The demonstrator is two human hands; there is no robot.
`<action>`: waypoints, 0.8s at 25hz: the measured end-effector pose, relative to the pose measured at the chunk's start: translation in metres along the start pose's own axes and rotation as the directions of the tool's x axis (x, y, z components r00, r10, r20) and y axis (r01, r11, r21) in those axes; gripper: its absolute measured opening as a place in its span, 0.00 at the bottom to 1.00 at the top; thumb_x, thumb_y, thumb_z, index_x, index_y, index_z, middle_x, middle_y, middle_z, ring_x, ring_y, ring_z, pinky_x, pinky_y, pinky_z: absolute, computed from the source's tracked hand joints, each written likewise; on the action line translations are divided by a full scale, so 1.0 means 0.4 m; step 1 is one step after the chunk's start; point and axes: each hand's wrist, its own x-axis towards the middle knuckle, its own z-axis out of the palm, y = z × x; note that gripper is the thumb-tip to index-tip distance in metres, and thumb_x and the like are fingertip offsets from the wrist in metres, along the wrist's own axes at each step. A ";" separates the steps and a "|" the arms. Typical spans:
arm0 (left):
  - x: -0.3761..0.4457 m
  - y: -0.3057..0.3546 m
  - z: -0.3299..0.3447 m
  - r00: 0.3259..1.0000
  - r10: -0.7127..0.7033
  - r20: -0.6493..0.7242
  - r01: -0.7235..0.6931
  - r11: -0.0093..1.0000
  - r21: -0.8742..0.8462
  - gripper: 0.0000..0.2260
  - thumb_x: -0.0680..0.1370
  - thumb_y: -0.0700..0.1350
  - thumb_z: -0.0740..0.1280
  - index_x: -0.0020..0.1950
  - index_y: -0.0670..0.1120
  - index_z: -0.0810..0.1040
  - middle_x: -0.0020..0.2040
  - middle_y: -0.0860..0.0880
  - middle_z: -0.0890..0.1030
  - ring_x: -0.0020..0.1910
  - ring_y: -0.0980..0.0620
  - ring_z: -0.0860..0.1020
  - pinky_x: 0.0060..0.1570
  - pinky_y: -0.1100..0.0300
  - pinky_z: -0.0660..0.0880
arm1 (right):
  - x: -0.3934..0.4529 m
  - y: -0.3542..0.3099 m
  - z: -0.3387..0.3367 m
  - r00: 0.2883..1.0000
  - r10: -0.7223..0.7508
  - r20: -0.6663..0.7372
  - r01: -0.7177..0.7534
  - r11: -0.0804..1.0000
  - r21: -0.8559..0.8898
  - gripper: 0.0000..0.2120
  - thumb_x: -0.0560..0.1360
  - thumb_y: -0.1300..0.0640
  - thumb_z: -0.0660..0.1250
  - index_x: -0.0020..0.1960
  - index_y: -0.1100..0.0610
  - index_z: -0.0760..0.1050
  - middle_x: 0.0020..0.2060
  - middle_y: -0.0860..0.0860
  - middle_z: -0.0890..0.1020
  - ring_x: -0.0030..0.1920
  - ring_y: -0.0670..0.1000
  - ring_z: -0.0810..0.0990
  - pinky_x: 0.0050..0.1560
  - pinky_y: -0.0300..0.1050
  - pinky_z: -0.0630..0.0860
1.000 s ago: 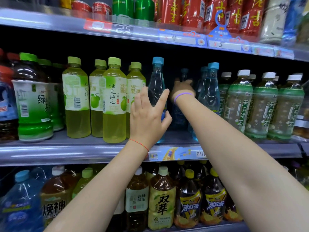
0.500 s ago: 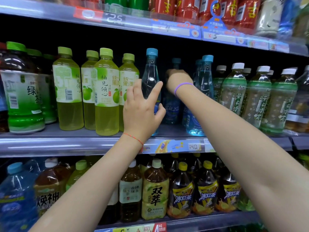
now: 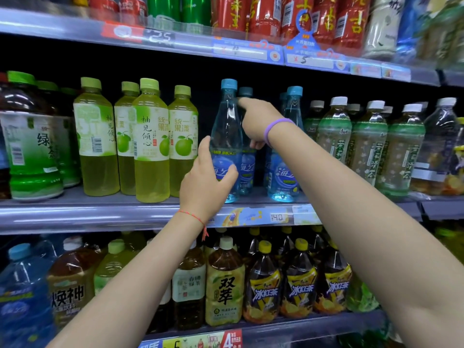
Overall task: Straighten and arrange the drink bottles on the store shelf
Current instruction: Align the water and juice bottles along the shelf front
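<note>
Three store shelves [image 3: 82, 217] are being shown, stacked one above another and crowded with drinks; only the middle one is seen whole. Two bare forearms are being extended from the lower edge toward that middle shelf.

On the middle shelf, two large green-capped tea jugs [image 3: 30, 151] are being counted at the far left, the second half hidden, with more cut off by the edge. Four yellow-green pomelo drink bottles [image 3: 150, 146] are being seen clearly beside them. At least four blue-capped water bottles are being made out in the centre. To the right, about five green-labelled tea bottles [image 3: 365, 144] are standing in front, with further caps behind that are too blurred to be counted.

The front blue bottle [image 3: 227, 126] is standing upright at the shelf edge, and its lower body is being clasped by the left hand [image 3: 204, 182], thumb and fingers curled round it. A second blue bottle [image 3: 247, 169] just behind is being held by the right hand [image 3: 256, 121], whose grip is wrapped round its upper part; the fingers themselves are hidden behind the front bottle.

The red bottles above [image 3: 266, 13] are cut off at the top.
</note>
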 end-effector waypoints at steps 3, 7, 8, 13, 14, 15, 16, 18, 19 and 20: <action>-0.002 0.014 -0.007 1.000 -0.021 -0.023 0.021 1.000 -0.005 0.33 0.77 0.56 0.65 0.78 0.51 0.54 0.65 0.45 0.76 0.54 0.41 0.78 0.48 0.50 0.76 | -0.050 0.013 0.010 0.991 0.004 -0.133 0.015 0.990 0.144 0.36 0.72 0.71 0.48 0.76 0.47 0.62 0.61 0.61 0.76 0.43 0.62 0.82 0.46 0.59 0.82; -0.004 0.025 0.005 0.999 -0.027 -0.039 0.026 0.999 -0.019 0.32 0.77 0.55 0.65 0.77 0.50 0.55 0.61 0.45 0.77 0.51 0.41 0.78 0.47 0.50 0.76 | -0.086 0.033 0.055 0.989 0.085 -0.117 -0.055 0.970 0.238 0.25 0.79 0.63 0.51 0.75 0.52 0.63 0.60 0.60 0.76 0.47 0.59 0.79 0.45 0.50 0.77; -0.003 0.028 0.009 0.999 -0.029 -0.035 0.028 0.999 -0.015 0.33 0.77 0.55 0.65 0.77 0.50 0.55 0.62 0.45 0.77 0.52 0.41 0.78 0.46 0.51 0.75 | -0.101 0.034 0.068 0.987 0.095 -0.126 -0.063 0.969 0.238 0.24 0.79 0.63 0.50 0.74 0.55 0.64 0.60 0.60 0.76 0.50 0.60 0.78 0.45 0.49 0.73; -0.006 0.042 0.027 0.999 -0.033 -0.012 0.034 0.999 0.024 0.35 0.77 0.55 0.66 0.78 0.49 0.52 0.69 0.43 0.72 0.59 0.40 0.76 0.46 0.54 0.71 | -0.171 0.046 0.113 0.991 0.130 -0.037 -0.115 0.954 0.278 0.17 0.82 0.60 0.51 0.67 0.67 0.67 0.61 0.64 0.75 0.58 0.63 0.75 0.56 0.54 0.73; -0.007 0.045 0.029 0.999 -0.038 -0.008 0.038 0.999 0.032 0.35 0.77 0.54 0.67 0.78 0.48 0.53 0.70 0.43 0.72 0.60 0.40 0.76 0.46 0.55 0.69 | -0.178 0.050 0.117 0.986 0.166 -0.028 -0.145 0.921 0.361 0.18 0.82 0.57 0.51 0.68 0.65 0.65 0.59 0.62 0.76 0.55 0.62 0.76 0.51 0.53 0.73; -0.006 0.050 0.033 0.999 -0.039 0.003 0.039 0.999 0.034 0.35 0.76 0.52 0.67 0.78 0.48 0.53 0.70 0.42 0.71 0.59 0.39 0.76 0.45 0.55 0.68 | -0.182 0.055 0.121 0.981 0.190 -0.037 -0.158 0.894 0.419 0.19 0.82 0.53 0.53 0.68 0.63 0.64 0.56 0.61 0.77 0.51 0.60 0.78 0.47 0.52 0.73; -0.005 0.057 0.039 0.999 -0.039 0.017 0.039 0.999 0.030 0.35 0.76 0.49 0.67 0.78 0.47 0.54 0.70 0.42 0.71 0.58 0.39 0.76 0.44 0.56 0.67 | -0.184 0.060 0.125 0.981 0.188 -0.045 -0.149 0.883 0.445 0.20 0.81 0.51 0.54 0.68 0.62 0.62 0.55 0.60 0.78 0.50 0.59 0.78 0.46 0.51 0.74; -0.006 0.073 0.051 0.999 -0.025 0.029 0.023 0.999 0.048 0.33 0.76 0.44 0.66 0.78 0.47 0.54 0.68 0.41 0.72 0.54 0.37 0.77 0.41 0.55 0.66 | -0.192 0.068 0.133 0.986 0.162 -0.038 -0.131 0.898 0.419 0.19 0.79 0.52 0.57 0.66 0.60 0.61 0.56 0.61 0.77 0.51 0.59 0.78 0.47 0.52 0.74; -0.009 0.080 0.058 0.999 -0.012 0.031 0.009 0.997 0.077 0.32 0.76 0.42 0.65 0.77 0.46 0.55 0.68 0.41 0.72 0.52 0.36 0.78 0.40 0.54 0.67 | -0.200 0.070 0.134 0.987 0.158 -0.029 -0.132 0.901 0.413 0.20 0.78 0.53 0.59 0.66 0.60 0.60 0.58 0.61 0.75 0.53 0.59 0.77 0.49 0.54 0.75; -0.011 0.087 0.064 1.000 0.003 0.027 -0.006 0.994 0.108 0.31 0.76 0.41 0.64 0.77 0.46 0.55 0.68 0.41 0.71 0.51 0.35 0.78 0.39 0.53 0.67 | -0.205 0.073 0.134 0.988 0.154 -0.024 -0.130 0.898 0.420 0.22 0.78 0.55 0.59 0.68 0.60 0.58 0.62 0.61 0.73 0.56 0.60 0.75 0.53 0.55 0.75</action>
